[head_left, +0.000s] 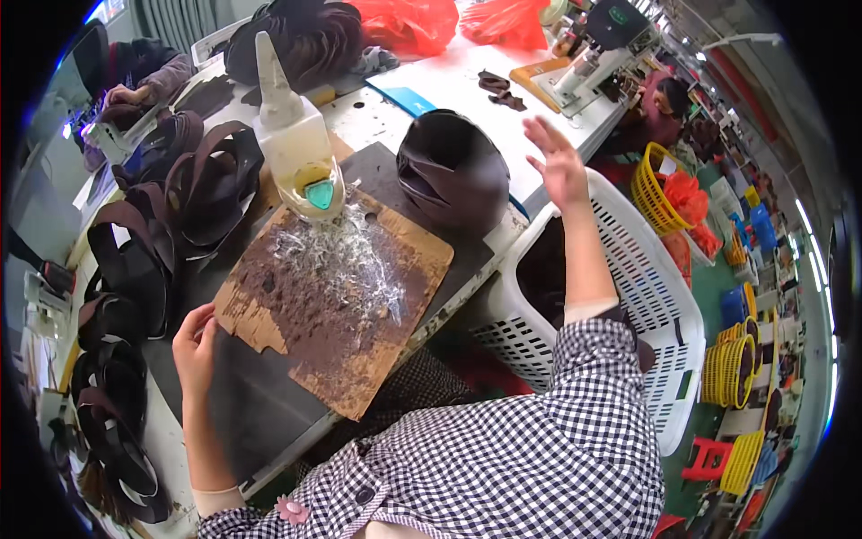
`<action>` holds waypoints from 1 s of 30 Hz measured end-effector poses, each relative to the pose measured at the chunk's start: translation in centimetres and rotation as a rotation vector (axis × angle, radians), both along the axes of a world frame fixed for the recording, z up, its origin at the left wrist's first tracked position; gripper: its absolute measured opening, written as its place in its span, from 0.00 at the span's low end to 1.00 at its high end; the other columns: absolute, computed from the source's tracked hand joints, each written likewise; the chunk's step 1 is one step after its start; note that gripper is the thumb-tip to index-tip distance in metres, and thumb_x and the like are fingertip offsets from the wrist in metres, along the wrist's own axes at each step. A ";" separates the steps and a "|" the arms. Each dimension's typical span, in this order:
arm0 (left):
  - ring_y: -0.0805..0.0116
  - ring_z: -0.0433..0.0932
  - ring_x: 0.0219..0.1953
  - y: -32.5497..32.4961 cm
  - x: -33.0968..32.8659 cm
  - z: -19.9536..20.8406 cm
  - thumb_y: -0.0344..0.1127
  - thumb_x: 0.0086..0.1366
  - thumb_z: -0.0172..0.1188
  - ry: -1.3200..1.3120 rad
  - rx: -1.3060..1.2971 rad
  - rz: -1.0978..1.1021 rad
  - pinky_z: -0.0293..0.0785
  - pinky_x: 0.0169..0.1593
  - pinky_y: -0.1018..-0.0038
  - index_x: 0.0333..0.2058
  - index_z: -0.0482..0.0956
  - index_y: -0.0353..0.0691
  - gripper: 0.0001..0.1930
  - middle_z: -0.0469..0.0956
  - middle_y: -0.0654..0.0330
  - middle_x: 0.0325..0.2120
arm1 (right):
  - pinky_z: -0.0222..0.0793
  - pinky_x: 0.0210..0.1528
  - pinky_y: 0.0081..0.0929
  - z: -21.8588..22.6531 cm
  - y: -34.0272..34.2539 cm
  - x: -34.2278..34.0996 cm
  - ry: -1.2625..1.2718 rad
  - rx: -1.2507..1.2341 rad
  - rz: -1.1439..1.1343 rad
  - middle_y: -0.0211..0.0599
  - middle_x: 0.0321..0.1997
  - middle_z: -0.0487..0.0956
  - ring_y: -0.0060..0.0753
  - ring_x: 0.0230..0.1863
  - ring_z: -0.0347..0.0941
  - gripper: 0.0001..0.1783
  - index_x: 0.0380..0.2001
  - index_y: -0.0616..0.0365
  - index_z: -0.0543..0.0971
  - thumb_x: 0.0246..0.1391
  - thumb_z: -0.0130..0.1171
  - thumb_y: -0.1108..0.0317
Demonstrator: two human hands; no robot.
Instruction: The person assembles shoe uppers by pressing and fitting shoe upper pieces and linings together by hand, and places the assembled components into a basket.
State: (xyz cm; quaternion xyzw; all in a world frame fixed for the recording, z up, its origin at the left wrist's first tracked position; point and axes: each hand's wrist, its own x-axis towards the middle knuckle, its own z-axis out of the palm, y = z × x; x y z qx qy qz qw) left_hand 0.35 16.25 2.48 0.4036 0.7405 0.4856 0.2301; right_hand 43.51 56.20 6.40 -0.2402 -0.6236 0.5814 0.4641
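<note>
I watch from the head view; largest first is the white table [449,72], with a dark mat [242,395] over its near part; at its right stands a white slotted basket [642,269], dark material inside.

On the mat lies the brown board [395,355], set askew, its near corner poking past the table edge; it looks worn, the left edge ragged, the surface crusted with dark crumbs and streaked by pale, stringy residue toward the far end.

Just beyond its right side sits a curled stack of dark strips [449,171]; at the far end rests a cloudy squeeze bottle [292,148], cone nozzle pointing away, teal patch [320,193] low on its body.

The left hand [193,349] has its fingertips at the board's left corner; whether they pinch it I cannot tell; the right hand [561,171] hangs empty, fingers spread, near the basket's far end; I judge the step as steadying the board between handlings; the next move calls for a settled left hand and a free right.
</note>
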 end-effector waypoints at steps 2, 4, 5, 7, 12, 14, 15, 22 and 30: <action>0.73 0.76 0.40 1.3 1.1 0.0 0.28 0.63 0.53 0.009 -0.004 0.010 0.70 0.46 0.78 0.45 0.74 0.31 0.12 0.78 0.59 0.36 | 0.54 0.53 0.50 -1.6 0.5 -2.5 -0.218 -0.429 -0.301 0.37 0.63 0.63 0.38 0.62 0.54 0.45 0.64 0.52 0.55 0.45 0.55 0.45; 0.73 0.76 0.40 3.1 4.3 0.1 0.28 0.63 0.54 -0.030 -0.013 -0.097 0.71 0.45 0.78 0.44 0.74 0.31 0.12 0.78 0.59 0.36 | 0.61 0.52 0.39 -6.7 2.5 -4.0 -0.321 -0.559 -0.170 0.37 0.56 0.69 0.36 0.54 0.64 0.44 0.59 0.56 0.63 0.42 0.62 0.44; 0.74 0.75 0.40 3.8 5.8 -0.5 0.29 0.63 0.53 0.002 -0.017 -0.137 0.70 0.45 0.79 0.44 0.75 0.32 0.12 0.78 0.60 0.36 | 0.66 0.46 0.46 -6.4 1.9 -4.6 -0.433 -0.421 -0.147 0.45 0.54 0.69 0.44 0.49 0.68 0.49 0.59 0.56 0.61 0.34 0.71 0.50; 0.74 0.76 0.39 4.4 8.0 -0.9 0.30 0.62 0.53 0.061 -0.034 -0.206 0.70 0.44 0.79 0.44 0.76 0.35 0.12 0.78 0.61 0.37 | 0.66 0.46 0.46 -6.5 -1.0 -4.5 -0.512 -0.125 -0.127 0.45 0.54 0.69 0.44 0.49 0.68 0.47 0.58 0.57 0.62 0.34 0.71 0.52; 0.63 0.78 0.38 -2.1 21.0 -4.1 0.38 0.59 0.55 0.016 0.064 -0.649 0.73 0.43 0.71 0.40 0.79 0.43 0.12 0.80 0.57 0.36 | 0.68 0.45 0.45 -8.8 -18.0 1.9 -0.302 0.167 -0.381 0.45 0.52 0.70 0.44 0.48 0.69 0.43 0.56 0.58 0.63 0.36 0.68 0.57; 0.58 0.78 0.35 -6.5 26.2 -4.8 0.36 0.58 0.54 0.095 0.298 -0.758 0.72 0.38 0.67 0.38 0.79 0.41 0.11 0.80 0.56 0.32 | 0.68 0.45 0.44 -11.7 -26.5 7.0 -0.295 0.135 -0.458 0.45 0.52 0.70 0.43 0.47 0.70 0.41 0.56 0.58 0.63 0.37 0.68 0.59; 0.59 0.78 0.35 -9.4 27.8 -5.0 0.36 0.58 0.55 0.089 0.263 -0.731 0.72 0.38 0.67 0.37 0.79 0.41 0.10 0.80 0.56 0.32 | 0.69 0.45 0.44 -13.8 -30.8 9.1 -0.315 0.089 -0.494 0.45 0.51 0.71 0.43 0.47 0.70 0.40 0.55 0.59 0.64 0.37 0.67 0.60; 0.62 0.78 0.34 -26.7 28.3 -9.6 0.35 0.58 0.55 0.039 0.233 -0.231 0.73 0.39 0.70 0.37 0.78 0.38 0.10 0.80 0.57 0.30 | 0.71 0.44 0.42 -19.6 -42.5 4.3 -0.297 -0.039 -0.218 0.46 0.49 0.72 0.43 0.45 0.71 0.34 0.53 0.60 0.65 0.40 0.64 0.67; 0.56 0.63 0.57 -31.0 28.7 -6.0 0.62 0.48 0.64 -0.243 0.528 -0.192 0.61 0.57 0.61 0.65 0.39 0.39 0.57 0.48 0.46 0.63 | 0.73 0.43 0.41 -10.0 -42.4 -10.0 -0.015 -0.095 0.175 0.46 0.47 0.74 0.43 0.43 0.73 0.28 0.51 0.62 0.67 0.43 0.61 0.75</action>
